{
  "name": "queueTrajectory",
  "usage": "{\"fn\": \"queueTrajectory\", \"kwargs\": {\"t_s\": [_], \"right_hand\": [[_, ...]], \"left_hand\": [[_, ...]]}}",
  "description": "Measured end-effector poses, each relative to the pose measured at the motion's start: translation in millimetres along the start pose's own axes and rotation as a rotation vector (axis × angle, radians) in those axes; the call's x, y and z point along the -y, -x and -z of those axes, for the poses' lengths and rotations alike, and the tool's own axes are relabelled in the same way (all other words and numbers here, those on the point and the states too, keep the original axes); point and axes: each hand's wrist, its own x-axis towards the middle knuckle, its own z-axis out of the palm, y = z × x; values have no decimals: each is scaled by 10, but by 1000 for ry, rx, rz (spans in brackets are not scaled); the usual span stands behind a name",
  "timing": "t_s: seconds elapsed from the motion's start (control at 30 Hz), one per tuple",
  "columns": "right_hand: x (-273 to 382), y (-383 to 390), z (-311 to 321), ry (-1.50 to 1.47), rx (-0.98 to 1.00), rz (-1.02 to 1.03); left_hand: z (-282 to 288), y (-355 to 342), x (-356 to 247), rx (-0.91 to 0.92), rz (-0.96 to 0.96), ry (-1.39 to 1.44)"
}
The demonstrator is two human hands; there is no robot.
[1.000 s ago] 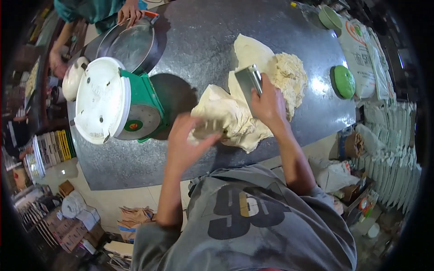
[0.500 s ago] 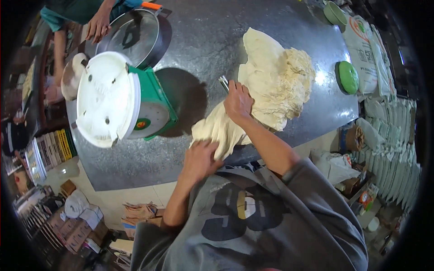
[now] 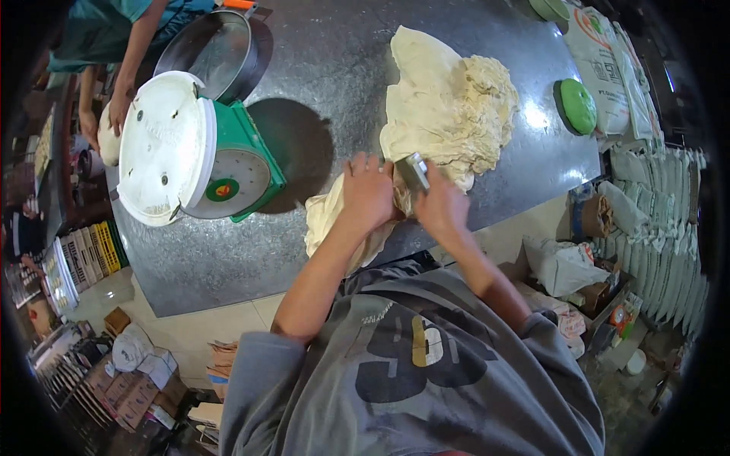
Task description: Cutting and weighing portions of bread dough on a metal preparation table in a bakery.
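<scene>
My left hand (image 3: 368, 194) presses on the lower piece of pale dough (image 3: 323, 220), its fingers a little apart and bent over it. Beside it, my right hand (image 3: 441, 201) is closed on a metal dough scraper (image 3: 413, 169), whose blade is down at the dough between the two pieces. The bigger mass of dough (image 3: 426, 91) lies just beyond both hands, smooth on the left and rough and lumpy on the right. Where the scraper's edge meets the dough is mostly hidden by my hands.
A green scale (image 3: 251, 159) with a white lid (image 3: 160, 148) on top, a steel pan (image 3: 209, 57) and a co-worker's hands (image 3: 118, 106) on pale dough are left. A green object (image 3: 578, 106), bowl (image 3: 549, 9) and sacks (image 3: 597, 57) line the metal table's (image 3: 304, 45) right side.
My left hand has moved up and right from the dough's near end. The scraper in my right hand has shifted down and right. The co-worker's hand has moved from the pan toward their dough.
</scene>
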Motion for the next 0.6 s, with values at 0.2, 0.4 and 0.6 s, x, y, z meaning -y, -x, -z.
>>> {"fn": "queueTrajectory", "kwargs": {"t_s": [0.2, 0.4, 0.6], "right_hand": [[66, -179, -709, 24, -126, 133], [129, -459, -789, -45, -118, 141], [-135, 45, -452, -422, -471, 191]], "left_hand": [[-144, 275, 54, 371, 62, -201], [130, 1503, 406, -65, 130, 128], [-379, 2685, 899, -894, 660, 279]]}}
